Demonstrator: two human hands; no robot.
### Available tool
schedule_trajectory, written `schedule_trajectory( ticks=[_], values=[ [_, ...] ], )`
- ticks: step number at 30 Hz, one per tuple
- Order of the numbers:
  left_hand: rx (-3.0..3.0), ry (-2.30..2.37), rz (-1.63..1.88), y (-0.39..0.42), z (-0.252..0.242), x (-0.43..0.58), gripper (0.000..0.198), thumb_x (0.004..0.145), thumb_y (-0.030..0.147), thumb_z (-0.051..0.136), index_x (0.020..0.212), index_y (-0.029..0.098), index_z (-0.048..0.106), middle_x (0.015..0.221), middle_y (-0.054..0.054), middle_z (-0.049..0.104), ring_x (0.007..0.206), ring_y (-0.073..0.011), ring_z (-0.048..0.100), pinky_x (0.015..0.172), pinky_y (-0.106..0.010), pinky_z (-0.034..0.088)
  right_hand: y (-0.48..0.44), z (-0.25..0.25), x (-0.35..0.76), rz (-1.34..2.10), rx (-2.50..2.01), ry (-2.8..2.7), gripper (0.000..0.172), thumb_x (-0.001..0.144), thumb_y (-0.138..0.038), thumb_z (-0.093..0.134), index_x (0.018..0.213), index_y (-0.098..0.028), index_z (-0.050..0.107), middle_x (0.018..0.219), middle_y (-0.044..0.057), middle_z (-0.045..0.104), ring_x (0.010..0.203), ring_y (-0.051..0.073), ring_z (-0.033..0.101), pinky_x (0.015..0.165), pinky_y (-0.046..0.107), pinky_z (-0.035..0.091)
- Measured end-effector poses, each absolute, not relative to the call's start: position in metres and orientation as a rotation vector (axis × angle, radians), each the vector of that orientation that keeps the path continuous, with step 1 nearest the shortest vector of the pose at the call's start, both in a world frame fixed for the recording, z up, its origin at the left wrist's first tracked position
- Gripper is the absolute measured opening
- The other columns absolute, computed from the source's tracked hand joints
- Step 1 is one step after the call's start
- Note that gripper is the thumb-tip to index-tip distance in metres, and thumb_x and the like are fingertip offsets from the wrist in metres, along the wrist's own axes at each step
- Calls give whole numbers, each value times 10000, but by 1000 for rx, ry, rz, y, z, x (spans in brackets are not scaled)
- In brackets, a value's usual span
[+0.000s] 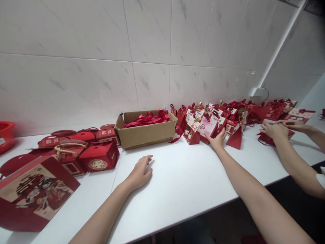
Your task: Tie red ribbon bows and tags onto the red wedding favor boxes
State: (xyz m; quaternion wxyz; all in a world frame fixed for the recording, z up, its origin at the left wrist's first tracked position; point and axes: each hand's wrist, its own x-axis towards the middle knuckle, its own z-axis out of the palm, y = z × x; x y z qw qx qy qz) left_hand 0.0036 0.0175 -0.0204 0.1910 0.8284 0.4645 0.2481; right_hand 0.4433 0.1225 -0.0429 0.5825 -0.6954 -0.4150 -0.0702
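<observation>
My left hand (140,171) rests on the white table (182,183) in front of a cardboard box (146,134) full of red ribbons (149,118). Its fingers are loosely curled and hold nothing. My right hand (217,139) reaches forward with its fingers spread. Its fingertips touch a pink and red gift bag (209,127) in a crowd of small red gift bags along the wall.
Another person's hands (275,129) work on a flat red bag (269,139) at the right. Red handled boxes (100,156) and a large red bag (35,191) lie at the left. A red basin (6,135) sits at the far left edge.
</observation>
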Motion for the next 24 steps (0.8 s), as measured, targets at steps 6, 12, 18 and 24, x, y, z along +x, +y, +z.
schedule_trajectory(
  ticks=[6, 12, 18, 24],
  values=[
    [2329, 1309, 703, 17, -19, 4, 434, 825, 221, 430, 1256, 174, 408, 1262, -146, 492, 1136, -271, 504, 963, -456, 418, 130, -44, 447, -269, -1621, -939, 811, 627, -462, 662, 1268, -83, 341, 1251, 217, 448, 1163, 337, 426, 992, 446, 340],
    [2328, 1310, 710, 16, -19, 4, 439, 820, 222, 440, 1256, 177, 411, 1261, -144, 496, 1134, -269, 507, 960, -451, 420, 120, -34, 454, -333, -1683, -805, 821, 676, -452, 623, 1299, -16, 314, 1309, 288, 359, 1203, 404, 339, 1005, 539, 268],
    [2338, 1311, 690, 17, -21, 4, 440, 823, 213, 427, 1261, 176, 398, 1260, -141, 487, 1138, -263, 502, 969, -448, 414, 104, -21, 392, -393, -1564, -1184, 847, 759, -543, 537, 1398, -81, 229, 1421, 220, 278, 1305, 339, 272, 1042, 486, 275],
    [2307, 1311, 717, 17, -22, 4, 443, 825, 231, 437, 1263, 178, 399, 1259, -141, 488, 1127, -261, 508, 965, -446, 417, 104, -29, 359, 126, -1775, -1248, 757, 702, -524, 585, 1312, -158, 326, 1121, 152, 591, 966, 285, 588, 772, 374, 480]
  ],
)
